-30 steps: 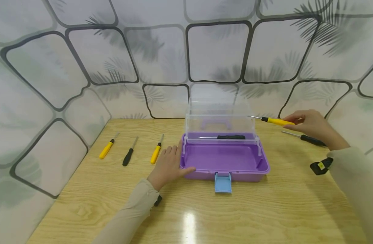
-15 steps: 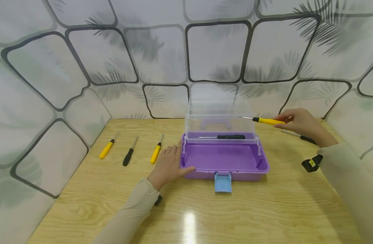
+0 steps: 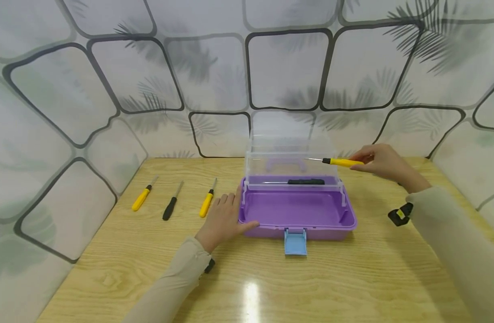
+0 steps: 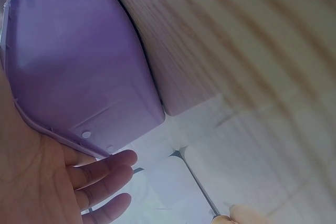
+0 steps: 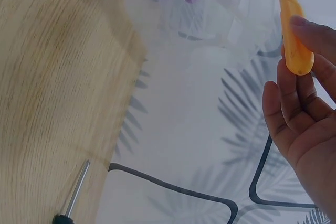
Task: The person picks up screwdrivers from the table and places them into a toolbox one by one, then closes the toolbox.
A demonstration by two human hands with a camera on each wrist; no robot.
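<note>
My right hand [image 3: 378,162] pinches a yellow-handled screwdriver [image 3: 344,162] by its handle, and the shaft points left across the raised clear lid [image 3: 289,143]. In the right wrist view the thumb and fingers press on the yellow handle [image 5: 295,40]. A purple toolbox [image 3: 295,208] stands with its lid up and its blue latch [image 3: 295,243] hanging down in front. A black-handled screwdriver [image 3: 305,181] lies along its back. My left hand [image 3: 223,220] rests against the box's left end, thumb over the front rim; its other fingers [image 4: 107,182] are straight.
To the left of the box lie a yellow screwdriver [image 3: 142,197], a black one [image 3: 171,204] and another yellow one [image 3: 207,202]. On the right, another black-handled screwdriver [image 5: 76,195] lies on the wooden table [image 3: 271,278]. A patterned wall [image 3: 289,69] rises behind.
My right hand has carried the yellow screwdriver leftward, so its shaft now overlaps the lid. The black screwdriver on the right has become hidden behind the wrist in the head view. The left hand stays put.
</note>
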